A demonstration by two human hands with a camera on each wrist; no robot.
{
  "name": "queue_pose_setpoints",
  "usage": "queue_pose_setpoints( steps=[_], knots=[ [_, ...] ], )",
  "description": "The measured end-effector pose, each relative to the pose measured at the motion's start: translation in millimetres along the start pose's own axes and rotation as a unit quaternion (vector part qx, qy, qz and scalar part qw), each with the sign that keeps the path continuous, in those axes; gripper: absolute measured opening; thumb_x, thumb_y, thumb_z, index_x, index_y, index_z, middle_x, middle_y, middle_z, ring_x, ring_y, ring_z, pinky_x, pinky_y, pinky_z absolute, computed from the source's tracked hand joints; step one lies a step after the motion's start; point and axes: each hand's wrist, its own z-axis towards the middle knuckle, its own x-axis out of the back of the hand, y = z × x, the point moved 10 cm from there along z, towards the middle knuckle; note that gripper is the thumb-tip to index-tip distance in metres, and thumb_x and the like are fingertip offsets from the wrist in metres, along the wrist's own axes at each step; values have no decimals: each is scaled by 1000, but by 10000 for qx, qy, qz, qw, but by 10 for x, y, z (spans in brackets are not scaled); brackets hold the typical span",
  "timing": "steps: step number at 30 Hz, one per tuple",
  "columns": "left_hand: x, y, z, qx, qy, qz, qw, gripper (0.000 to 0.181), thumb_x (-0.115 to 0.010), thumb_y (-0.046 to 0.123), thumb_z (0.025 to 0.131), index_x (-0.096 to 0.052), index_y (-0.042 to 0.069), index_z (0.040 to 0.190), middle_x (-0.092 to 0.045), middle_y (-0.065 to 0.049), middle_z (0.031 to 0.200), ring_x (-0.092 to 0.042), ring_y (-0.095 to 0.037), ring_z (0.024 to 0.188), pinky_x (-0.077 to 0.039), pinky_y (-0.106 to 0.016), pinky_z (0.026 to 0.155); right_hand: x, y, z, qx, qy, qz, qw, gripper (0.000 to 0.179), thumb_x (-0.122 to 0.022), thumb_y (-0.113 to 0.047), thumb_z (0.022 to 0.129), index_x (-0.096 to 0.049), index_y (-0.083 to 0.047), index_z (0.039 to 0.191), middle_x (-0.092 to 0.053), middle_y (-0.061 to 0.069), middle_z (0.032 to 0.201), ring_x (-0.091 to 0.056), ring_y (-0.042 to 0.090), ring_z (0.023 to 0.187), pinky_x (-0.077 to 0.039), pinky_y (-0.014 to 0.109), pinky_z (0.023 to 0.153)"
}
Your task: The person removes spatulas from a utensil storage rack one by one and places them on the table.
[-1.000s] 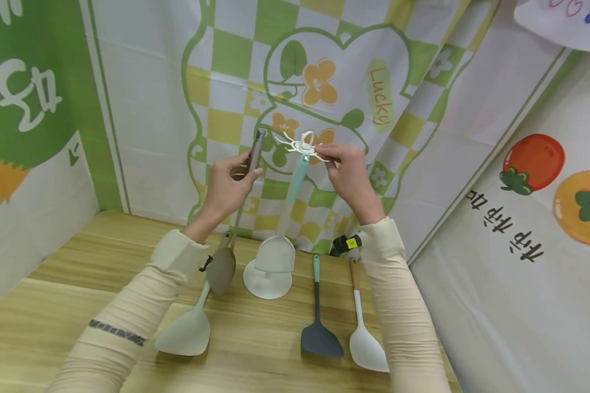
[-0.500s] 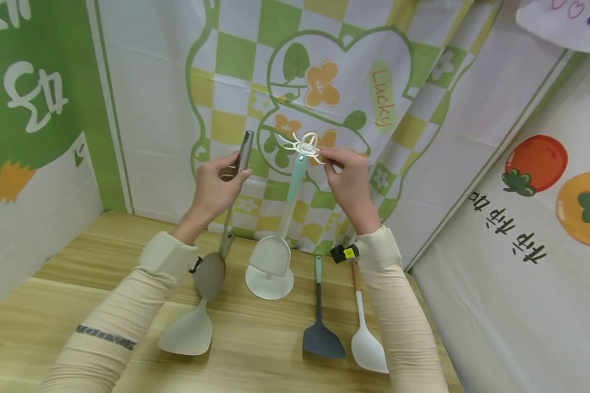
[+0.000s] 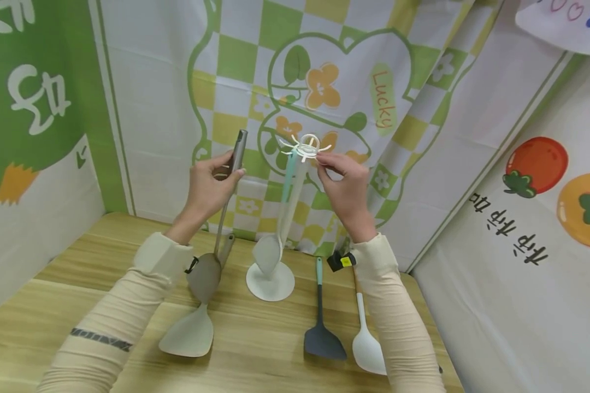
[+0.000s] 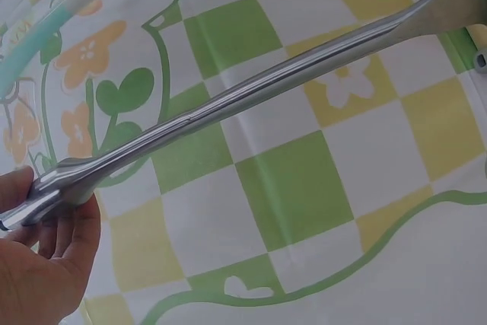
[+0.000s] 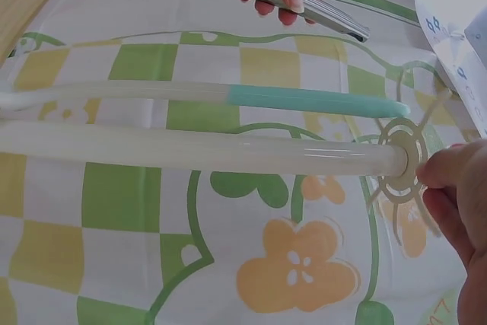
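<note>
My left hand (image 3: 210, 183) grips the upper handle of a long steel utensil (image 4: 251, 85), which hangs down with its rounded head (image 3: 205, 277) low; I cannot tell how deep that head is. To the right stands a white utensil rack (image 3: 297, 202) with a round base and a ring of curved hooks on top. Thumb and finger of my right hand (image 3: 346, 185) pinch the edge of the hook ring (image 5: 403, 159). A pale spatula with a teal handle end (image 5: 316, 102) hangs from the rack, beside its pole, its head (image 3: 267, 254) seen at a slant.
On the wooden table (image 3: 246, 349) lie a pale spatula (image 3: 189, 333) at left, a dark grey spatula (image 3: 323, 341) and a white spatula (image 3: 369, 346) at right. A checked cloth (image 3: 236, 60) hangs close behind the rack.
The hook ring has turned, and the hanging spatula has swung to the left of the pole, its head turning more edge-on. My left hand has moved left with the steel utensil.
</note>
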Motion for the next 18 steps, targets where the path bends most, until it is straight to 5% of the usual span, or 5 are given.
queue_pose_setpoints(
  steps=[9,13,18],
  knots=[
    [64,-7,-16,-19,22,29,10000,46,-70,5,95,-58,-2,139,-69,-28,120,-72,-40,97,-54,-6,69,82,-90,40,707,-94,-89,9974,34,-82,9,76,-75,7,109,-74,22,109,-67,38,101,-54,41,95],
    [88,-16,-20,-36,14,69,10000,46,-71,6,95,-58,-2,139,-68,-28,121,-72,-41,97,-53,-5,68,75,86,73,120,-623,-495,9968,46,-80,8,76,-69,10,121,-67,25,127,-60,39,120,-48,44,107],
    [117,-44,-24,7,23,145,9999,46,-71,7,95,-59,0,139,-70,-27,119,-72,-40,95,-54,-6,67,-65,339,5,-839,-1582,-816,9804,49,-70,11,86,-62,7,134,-59,21,142,-54,37,132,-46,43,112]
  ],
)
